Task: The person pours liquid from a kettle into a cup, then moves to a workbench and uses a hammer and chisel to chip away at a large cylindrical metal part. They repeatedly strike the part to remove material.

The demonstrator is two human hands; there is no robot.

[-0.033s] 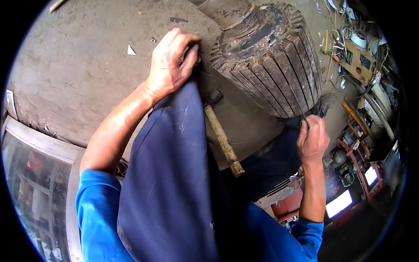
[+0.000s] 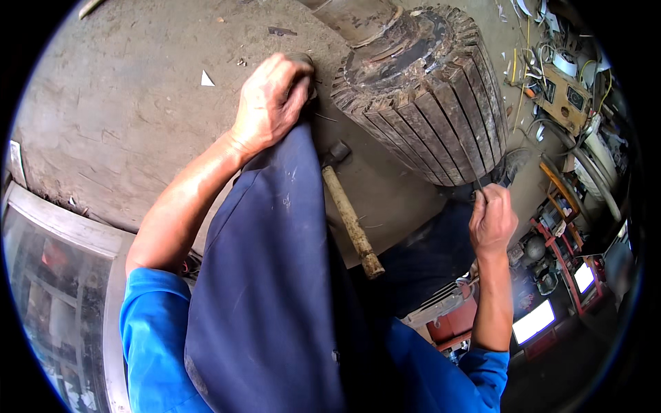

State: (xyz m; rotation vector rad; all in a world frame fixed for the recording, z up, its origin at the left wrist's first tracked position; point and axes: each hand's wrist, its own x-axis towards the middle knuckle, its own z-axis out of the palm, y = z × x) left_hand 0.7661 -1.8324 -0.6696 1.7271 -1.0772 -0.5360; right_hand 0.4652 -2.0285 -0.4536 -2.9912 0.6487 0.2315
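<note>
A large grimy rotor [image 2: 447,120] with lengthwise slots lies on its side, its shaft [image 2: 351,20] running off at the top. My right hand [image 2: 494,220] is closed in a pinch on a thin metal strip [image 2: 474,167], which lies along a slot at the rotor's near right side. Above my dark-trousered knee [image 2: 275,241], my left hand [image 2: 273,96] is curled closed beside the tip of my shoe [image 2: 301,60]; whatever its fingers hold is hidden. Between my legs a hammer [image 2: 352,224] with a pale wooden handle rests, its dark head toward the rotor.
A glass-fronted cabinet [image 2: 113,275] stands at the left. Along the right lie a cardboard box [image 2: 561,103], hoses [image 2: 595,165], loose wires and paper scraps. Red metal frames [image 2: 551,241] and mixed parts are at the lower right. A white scrap [image 2: 206,79] lies on the dusty floor.
My left hand has shifted slightly toward me, showing more of the shoe tip. My right hand has moved down a little with the thin strip.
</note>
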